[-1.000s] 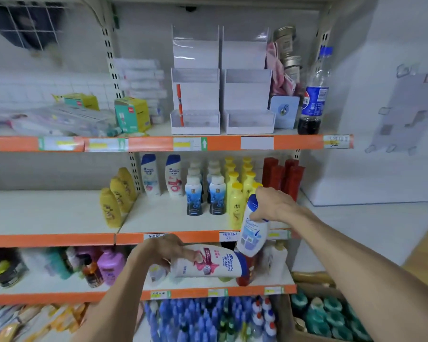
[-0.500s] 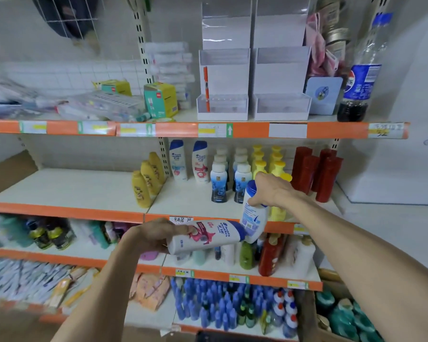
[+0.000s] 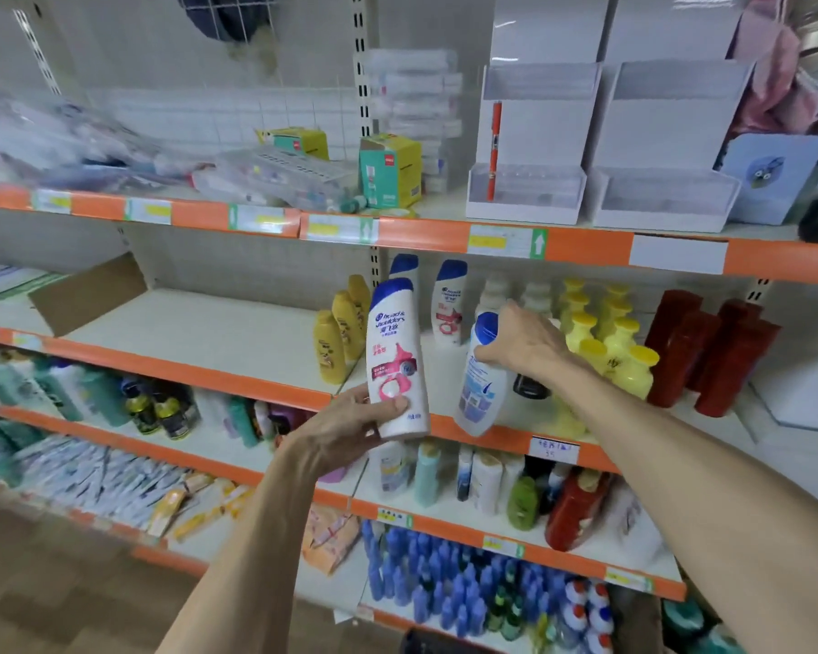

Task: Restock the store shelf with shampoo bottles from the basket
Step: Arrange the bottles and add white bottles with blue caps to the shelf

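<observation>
The upright shampoo bottle [image 3: 397, 365] is white with a blue cap and pink swirl; the tilted shampoo bottle [image 3: 480, 389] is white with blue cap and print. The shelf edge [image 3: 586, 245] is orange; the squat bottles [image 3: 631, 372] are yellow.

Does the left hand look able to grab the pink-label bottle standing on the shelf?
Probably not: the left hand grips another shampoo bottle, though the shelved bottle stands unobstructed.

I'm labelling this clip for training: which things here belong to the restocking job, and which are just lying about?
Job: left hand, pink-label shampoo bottle, right hand, blue-label shampoo bottle, middle shelf.
Lying about: yellow bottles, red bottles, green box, white display boxes.
</observation>
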